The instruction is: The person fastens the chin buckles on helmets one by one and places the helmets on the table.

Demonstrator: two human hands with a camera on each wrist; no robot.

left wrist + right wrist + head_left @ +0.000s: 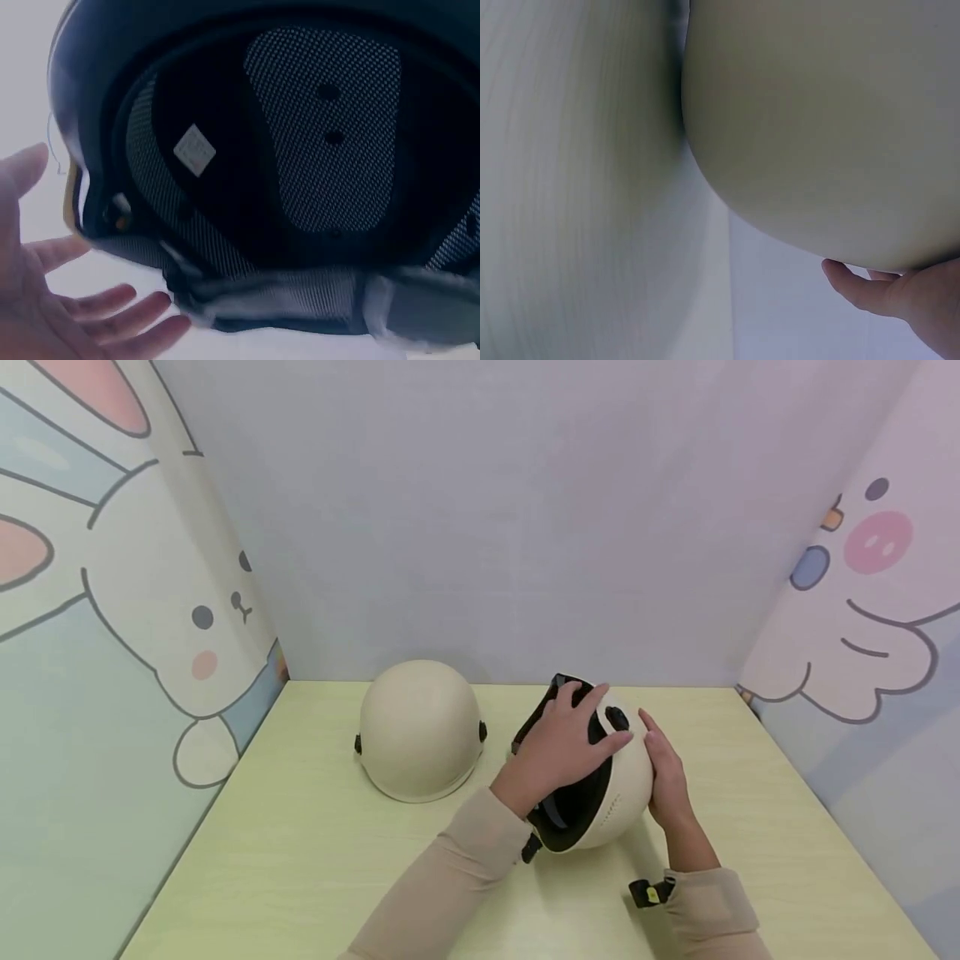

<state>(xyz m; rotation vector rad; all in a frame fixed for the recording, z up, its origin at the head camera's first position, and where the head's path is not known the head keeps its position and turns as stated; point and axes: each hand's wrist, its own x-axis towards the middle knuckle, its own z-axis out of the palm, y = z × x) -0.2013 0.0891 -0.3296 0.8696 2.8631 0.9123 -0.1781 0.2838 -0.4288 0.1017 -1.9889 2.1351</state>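
Observation:
A cream helmet [633,781] is tipped on its side, its open underside facing left. My left hand [558,743] reaches across that opening, fingers spread and the thumb near a round black side fitting [617,718]. In the left wrist view, the fingers of this hand [97,315] lie beside the rim and chin strap [292,296]. Black mesh padding [337,135] and a white label [195,150] show inside the shell. My right hand [667,777] rests against the shell's outer right side with extended fingers; its thumb side [885,292] touches the curved surface in the right wrist view.
A second cream helmet [420,731] stands upright to the left, with black side fittings. Both helmets are on a pale wood-grain table [300,860]. A grey backdrop [510,527] rises behind, with cartoon-printed panels [135,693] at the sides.

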